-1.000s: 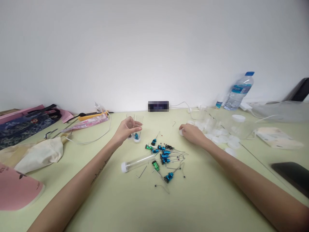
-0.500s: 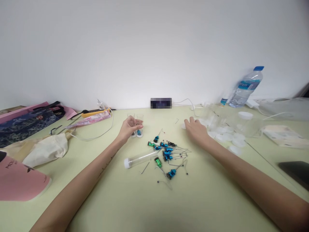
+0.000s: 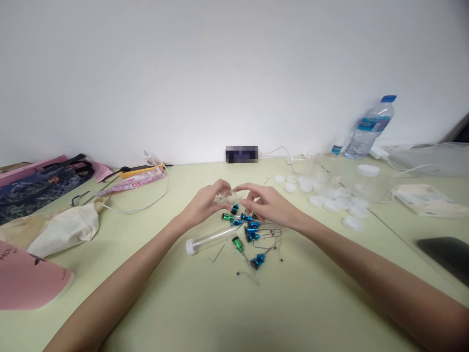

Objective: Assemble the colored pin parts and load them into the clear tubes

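My left hand (image 3: 203, 208) and my right hand (image 3: 267, 208) meet just above the table's middle. The left fingers are closed round a small clear vial (image 3: 227, 197), held roughly level. The right fingers are pinched at the vial's right end; what the pinch holds is hidden. Right below the hands lies a heap of blue and green metal parts (image 3: 251, 233) with thin wire pins. A longer clear tube (image 3: 210, 239) with a white cap lies on its side left of the heap.
Several white caps (image 3: 331, 204) lie to the right by clear containers (image 3: 367, 181) and a water bottle (image 3: 370, 128). A dark phone (image 3: 445, 252) sits at the right edge. Bags (image 3: 40, 188), a cloth pouch (image 3: 64, 230) and a yellow power strip (image 3: 141, 170) crowd the left.
My left hand lifted a small vial from the far spot and drew it toward me. My right hand left the white caps and came across to meet it.
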### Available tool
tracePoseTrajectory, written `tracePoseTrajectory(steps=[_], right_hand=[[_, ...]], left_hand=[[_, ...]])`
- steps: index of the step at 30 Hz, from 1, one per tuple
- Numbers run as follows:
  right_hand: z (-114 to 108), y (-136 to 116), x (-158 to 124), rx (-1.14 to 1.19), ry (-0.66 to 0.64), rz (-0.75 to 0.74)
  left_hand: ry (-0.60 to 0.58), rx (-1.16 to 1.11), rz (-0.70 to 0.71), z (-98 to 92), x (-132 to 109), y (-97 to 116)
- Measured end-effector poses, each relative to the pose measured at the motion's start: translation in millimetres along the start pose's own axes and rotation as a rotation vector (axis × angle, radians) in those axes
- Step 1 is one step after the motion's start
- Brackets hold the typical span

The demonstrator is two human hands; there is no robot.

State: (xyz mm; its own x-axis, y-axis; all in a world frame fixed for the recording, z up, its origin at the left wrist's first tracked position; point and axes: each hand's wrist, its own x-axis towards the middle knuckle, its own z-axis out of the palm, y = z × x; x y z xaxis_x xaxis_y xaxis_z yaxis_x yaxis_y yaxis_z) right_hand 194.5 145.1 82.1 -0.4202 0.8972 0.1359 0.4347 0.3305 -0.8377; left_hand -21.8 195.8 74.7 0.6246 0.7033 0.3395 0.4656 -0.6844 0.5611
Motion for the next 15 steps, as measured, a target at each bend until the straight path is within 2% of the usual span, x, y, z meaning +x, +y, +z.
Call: tracePoseTrajectory(steps=[3,5,8,13,15], right_hand=[[9.6,2.7,-0.8,0.082,-0.140,0.037],[14.2,6.5,-0.6,0.148,-0.169,0.026],[16.9,12.1,0.5,0.140,-0.075,-0.031],[10.9,24.1,3.4,0.115,0.077,-0.143],[5.2,29.6,5.2,0.161,0.199,-0.178]], left_hand=[[-0.049,0.180,0.146,3.0,-2.6,5.5],[-0.065,0.256,0.227,4.4,-3.7,4.9],[-0.058,0.256,0.252,4.2,-3.8,2.0],[-0.083,0.171,0.149,-2.3,-0.7,-2.7],[-0.094,0.217,0.133,-6.0,0.8,-8.5]])
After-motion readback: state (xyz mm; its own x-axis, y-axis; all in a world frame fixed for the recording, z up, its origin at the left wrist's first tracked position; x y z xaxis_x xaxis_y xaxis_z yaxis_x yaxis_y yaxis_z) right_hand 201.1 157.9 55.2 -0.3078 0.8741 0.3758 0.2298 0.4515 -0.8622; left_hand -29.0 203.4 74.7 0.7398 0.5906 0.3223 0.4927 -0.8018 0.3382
